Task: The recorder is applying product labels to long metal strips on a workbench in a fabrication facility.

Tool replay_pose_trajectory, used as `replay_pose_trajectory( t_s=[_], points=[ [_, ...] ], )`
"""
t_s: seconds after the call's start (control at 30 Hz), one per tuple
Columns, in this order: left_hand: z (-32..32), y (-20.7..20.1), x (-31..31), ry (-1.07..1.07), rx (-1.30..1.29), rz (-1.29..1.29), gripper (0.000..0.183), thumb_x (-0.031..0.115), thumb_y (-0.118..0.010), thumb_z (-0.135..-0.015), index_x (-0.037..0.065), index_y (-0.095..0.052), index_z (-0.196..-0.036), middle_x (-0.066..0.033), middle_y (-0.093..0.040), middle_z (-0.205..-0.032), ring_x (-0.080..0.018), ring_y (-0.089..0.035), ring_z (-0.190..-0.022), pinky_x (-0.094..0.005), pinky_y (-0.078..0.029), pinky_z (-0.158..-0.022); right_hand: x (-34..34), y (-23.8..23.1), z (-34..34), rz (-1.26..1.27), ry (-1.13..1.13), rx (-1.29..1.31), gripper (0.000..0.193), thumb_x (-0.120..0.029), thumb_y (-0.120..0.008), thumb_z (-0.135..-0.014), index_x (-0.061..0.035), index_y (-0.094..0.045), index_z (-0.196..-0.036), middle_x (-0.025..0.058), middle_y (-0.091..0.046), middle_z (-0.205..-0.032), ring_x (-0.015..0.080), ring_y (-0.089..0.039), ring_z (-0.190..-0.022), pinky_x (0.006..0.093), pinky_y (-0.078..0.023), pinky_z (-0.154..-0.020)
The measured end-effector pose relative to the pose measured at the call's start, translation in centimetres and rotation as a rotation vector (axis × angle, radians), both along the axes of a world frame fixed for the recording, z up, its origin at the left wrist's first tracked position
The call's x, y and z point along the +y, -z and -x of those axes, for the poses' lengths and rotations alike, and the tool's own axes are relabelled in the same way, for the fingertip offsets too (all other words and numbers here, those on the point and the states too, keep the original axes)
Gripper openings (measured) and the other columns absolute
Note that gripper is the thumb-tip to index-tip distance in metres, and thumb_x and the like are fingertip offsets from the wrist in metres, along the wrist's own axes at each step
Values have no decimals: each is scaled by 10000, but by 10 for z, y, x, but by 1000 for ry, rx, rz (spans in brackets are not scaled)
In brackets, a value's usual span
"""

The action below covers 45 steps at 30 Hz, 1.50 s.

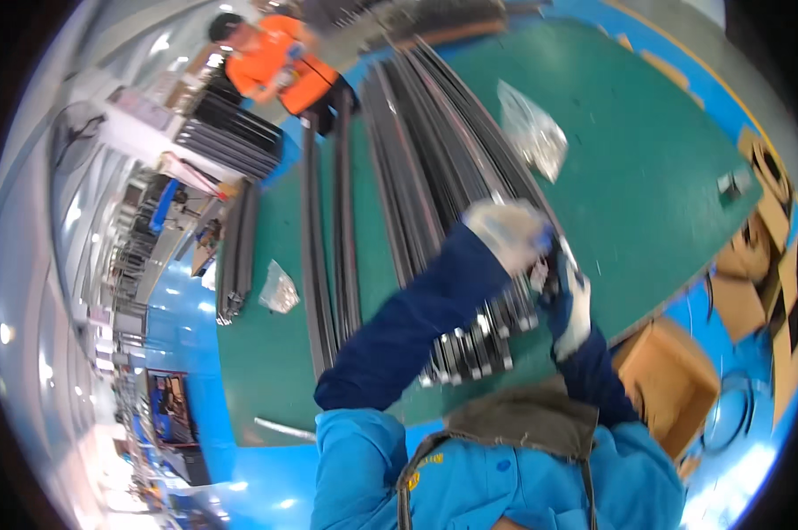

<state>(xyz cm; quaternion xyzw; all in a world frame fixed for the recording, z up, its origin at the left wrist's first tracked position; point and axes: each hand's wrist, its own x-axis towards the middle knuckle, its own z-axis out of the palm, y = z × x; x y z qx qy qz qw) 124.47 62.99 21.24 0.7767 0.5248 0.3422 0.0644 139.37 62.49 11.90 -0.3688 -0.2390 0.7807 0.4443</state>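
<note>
Both gloved hands, left hand (508,231) and right hand (570,300), pinch something small, unclear, over the rails (434,177); better steadied low above the bench (646,159).

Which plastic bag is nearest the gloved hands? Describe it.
On the green table, follow the big stack of long dark metal strips to its right edge. The crumpled clear plastic bag lies there, larger than the other bag at the left.
</note>
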Motion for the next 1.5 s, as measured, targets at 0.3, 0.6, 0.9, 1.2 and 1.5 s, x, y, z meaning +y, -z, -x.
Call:
replay_pose_trajectory(
  t_s=[0.3, 0.6, 0.9, 1.2, 1.5],
  points=[
    [24, 14, -18, -457, -716, 181, 169, -10, -570, -748, -38, -643, -898, -101, -638, -710, -117, -556, -535, -202, -449, -481, 22, 17, 2, 108, 31, -24, 276, -318, -563, -883, -42, -564, -899, 42, -535, -642, 102, -424, -396, 222, -338, -353],
    [-21, 64, -64, -481, -1366, 370, 154, 122, -591, -842, -20, -611, -899, -92, -614, -685, -152, -578, -529, -237, -489, -502, 3, 13, 3, 11, 8, -19, 277, -324, -550, -895, -59, -561, -813, 5, -508, -603, 72, -410, -420, 203, -333, -372],
    [-19, 155, -68, -595, -1363, 317, 274, 248, -576, -867, 13, -583, -1008, -55, -631, -852, -125, -566, -633, -220, -453, -559, -12, 14, 14, -78, -67, -80, 325, -367, -521, -904, -52, -588, -859, 7, -520, -620, 70, -424, -455, 204, -325, -403],
    [-33, 147, -57, 62, -1987, 746, 316, 367, -504, -904, 93, -526, -1062, -65, -572, -947, -140, -529, -744, -233, -430, -655, -6, 66, 6, -64, -56, -204, 366, -358, -530, -905, -1, -607, -922, 40, -570, -703, 104, -513, -603, 214, -405, -536],
    [-62, 126, -82, -105, -1609, 552, 347, 296, -485, -905, 64, -500, -1163, -61, -570, -964, -125, -519, -808, -226, -424, -724, -23, 60, -12, -409, -130, -316, 348, -300, -535, -902, 36, -576, -983, 111, -614, -829, 136, -555, -704, 229, -447, -644]
  ],
)
